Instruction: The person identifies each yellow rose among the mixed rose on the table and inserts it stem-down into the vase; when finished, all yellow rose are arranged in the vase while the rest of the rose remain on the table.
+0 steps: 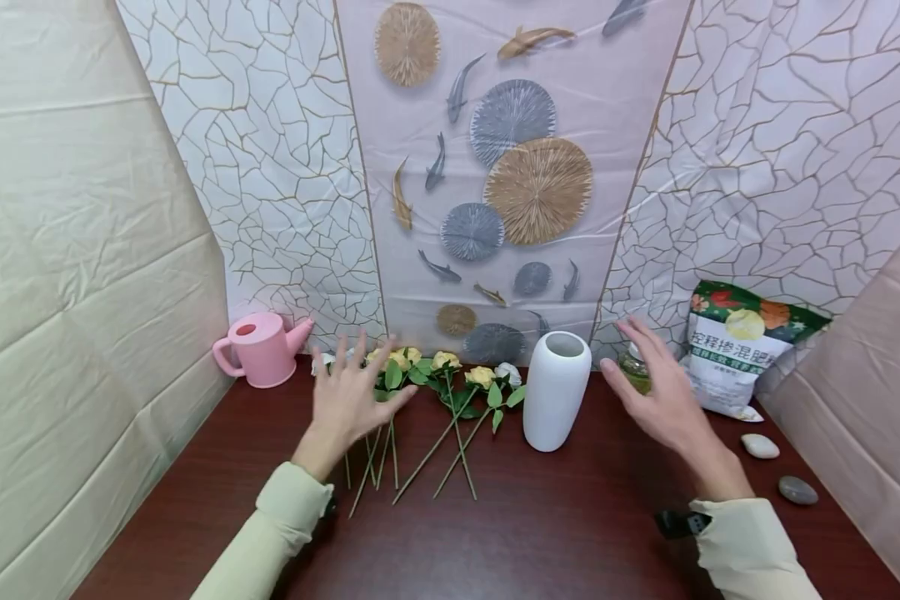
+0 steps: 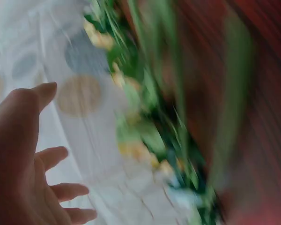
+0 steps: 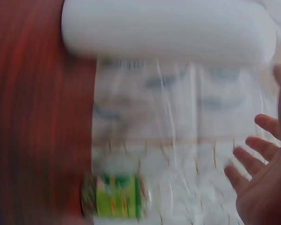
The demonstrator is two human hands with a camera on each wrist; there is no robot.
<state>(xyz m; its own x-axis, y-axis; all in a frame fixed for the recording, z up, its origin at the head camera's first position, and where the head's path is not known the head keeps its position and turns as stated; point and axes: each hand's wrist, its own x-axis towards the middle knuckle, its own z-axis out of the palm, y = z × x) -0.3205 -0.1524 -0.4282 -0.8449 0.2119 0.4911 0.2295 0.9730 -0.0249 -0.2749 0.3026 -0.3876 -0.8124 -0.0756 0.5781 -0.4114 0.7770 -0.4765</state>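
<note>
My left hand (image 1: 348, 400) is held with fingers spread over the yellow flowers (image 1: 446, 360), which lie in a row with green stems (image 1: 427, 465) toward me. It hides some of the blossoms, and nothing is in its grasp. White flowers (image 1: 507, 373) lie at the row's right end. To their right a white vase (image 1: 557, 404) stands upright. My right hand (image 1: 666, 404), also empty with fingers extended, is to the right of the vase. Behind that hand is a small jar (image 1: 634, 367), partly covered by it; the right wrist view shows its green and yellow label (image 3: 117, 196).
A pink watering can (image 1: 262, 354) stands at the back left. At the back right a printed white and green bag (image 1: 742, 350) leans by the cloth backdrop. Two stones, one white (image 1: 760, 446) and one grey (image 1: 797, 490), lie on the dark red table (image 1: 525, 533).
</note>
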